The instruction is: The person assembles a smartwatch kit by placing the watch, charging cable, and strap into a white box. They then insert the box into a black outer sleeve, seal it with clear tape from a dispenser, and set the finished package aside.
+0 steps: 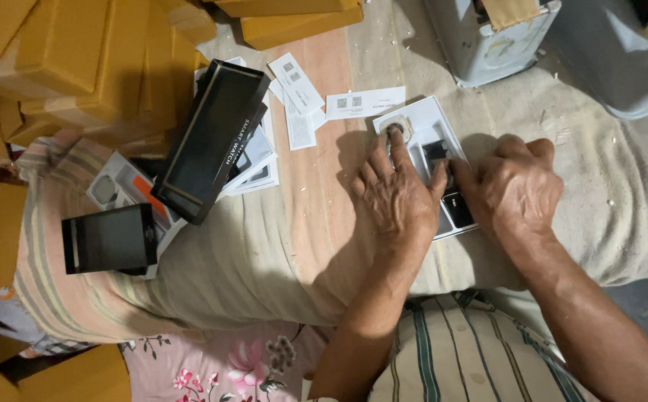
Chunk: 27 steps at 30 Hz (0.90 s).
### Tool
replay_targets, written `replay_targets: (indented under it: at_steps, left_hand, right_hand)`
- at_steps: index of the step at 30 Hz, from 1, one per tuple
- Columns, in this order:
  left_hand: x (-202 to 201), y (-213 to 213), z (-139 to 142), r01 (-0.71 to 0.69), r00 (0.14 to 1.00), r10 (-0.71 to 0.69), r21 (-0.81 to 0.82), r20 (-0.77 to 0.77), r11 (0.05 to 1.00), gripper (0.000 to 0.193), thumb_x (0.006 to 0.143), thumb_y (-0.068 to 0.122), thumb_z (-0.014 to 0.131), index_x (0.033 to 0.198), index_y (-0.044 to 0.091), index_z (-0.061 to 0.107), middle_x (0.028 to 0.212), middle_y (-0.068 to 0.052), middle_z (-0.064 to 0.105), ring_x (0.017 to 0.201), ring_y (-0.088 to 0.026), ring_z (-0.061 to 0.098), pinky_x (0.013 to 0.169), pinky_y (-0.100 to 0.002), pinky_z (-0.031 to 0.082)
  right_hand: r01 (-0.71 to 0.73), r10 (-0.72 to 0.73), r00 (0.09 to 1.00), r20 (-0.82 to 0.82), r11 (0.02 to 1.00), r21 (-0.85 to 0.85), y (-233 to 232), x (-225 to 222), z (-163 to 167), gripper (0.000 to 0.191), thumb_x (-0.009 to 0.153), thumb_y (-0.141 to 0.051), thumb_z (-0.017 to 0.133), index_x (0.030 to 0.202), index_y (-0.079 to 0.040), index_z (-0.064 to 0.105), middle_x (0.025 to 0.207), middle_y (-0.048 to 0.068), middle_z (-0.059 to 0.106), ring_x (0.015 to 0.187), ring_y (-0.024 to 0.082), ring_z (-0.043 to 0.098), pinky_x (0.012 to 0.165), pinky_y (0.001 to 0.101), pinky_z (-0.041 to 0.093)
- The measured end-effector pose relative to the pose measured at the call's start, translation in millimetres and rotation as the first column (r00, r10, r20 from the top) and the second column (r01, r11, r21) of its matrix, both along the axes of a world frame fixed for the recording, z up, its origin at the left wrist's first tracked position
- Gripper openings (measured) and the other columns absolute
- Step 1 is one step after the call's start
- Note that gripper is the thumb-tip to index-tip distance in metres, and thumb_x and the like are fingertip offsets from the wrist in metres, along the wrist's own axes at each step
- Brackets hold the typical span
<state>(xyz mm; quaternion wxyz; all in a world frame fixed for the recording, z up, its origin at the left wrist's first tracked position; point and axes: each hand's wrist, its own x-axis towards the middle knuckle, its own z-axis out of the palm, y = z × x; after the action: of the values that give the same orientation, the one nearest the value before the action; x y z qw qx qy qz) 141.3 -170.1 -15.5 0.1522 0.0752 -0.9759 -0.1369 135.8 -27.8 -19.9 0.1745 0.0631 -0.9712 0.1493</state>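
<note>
I am pressing my left hand [398, 195], fingers spread, flat on the white tray [422, 119] lying on the cloth-covered cushion [264, 246], while my right hand [514, 190] fingers are pinching a black part [435, 151] squarely into its slot.

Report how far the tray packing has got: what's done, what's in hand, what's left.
Done: the white tray already has a round puck seated in its top corner. In hand: the left hand presses a finger on that puck while the right hand works at a dark watch piece in the tray. Left: black boxes lie open and leaflets loose beside the tray.
</note>
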Motion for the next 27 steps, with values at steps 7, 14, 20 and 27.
replay_targets:
  at_steps: [7,14,20,27]
  left_hand:
    - [2,2,-6,0.001,1.0,0.0,0.021,-0.028,1.0,0.078,0.089,0.049,0.07,0.148,0.003,0.049,0.149,-0.013,0.048,0.126,-0.035,0.05,0.101,-0.049,0.038]
    - [-3,3,-5,-0.009,1.0,0.01,0.031,-0.024,0.999,0.081,0.085,0.048,0.073,0.147,0.002,0.049,0.146,-0.015,0.049,0.123,-0.035,0.051,0.098,-0.049,0.038]
    - [4,3,3,0.007,0.996,-0.002,0.048,-0.091,0.999,0.075,0.089,0.045,0.073,0.147,0.003,0.049,0.144,-0.016,0.051,0.123,-0.035,0.05,0.102,-0.051,0.037]
    - [19,-9,1,0.626,0.714,-0.611,-0.078,-0.343,0.776,0.022,0.096,0.014,0.067,0.114,0.002,0.071,0.127,-0.007,0.061,0.131,-0.027,0.053,0.116,-0.045,0.042]
  right_hand:
    - [0.055,-0.055,0.999,0.001,0.998,0.03,-4,-9,-3,0.042,0.092,-0.046,0.082,0.073,-0.009,0.077,0.083,0.005,0.067,0.087,0.031,0.061,0.059,0.0437,0.051]
    - [-0.033,0.032,0.999,-0.023,0.998,-0.046,6,11,-2,0.026,0.085,-0.032,0.083,0.089,-0.011,0.069,0.098,0.006,0.071,0.1,0.031,0.062,0.064,0.0431,0.054]
    - [-0.083,0.09,0.994,0.057,0.991,-0.109,14,16,1,0.029,0.084,-0.028,0.082,0.095,-0.007,0.067,0.104,0.01,0.07,0.106,0.034,0.06,0.078,0.0443,0.056]
    - [-0.271,0.28,0.959,0.056,0.954,-0.127,30,18,15,0.045,0.071,-0.022,0.081,0.109,0.0,0.069,0.115,0.018,0.065,0.111,0.041,0.054,0.093,0.0474,0.052]
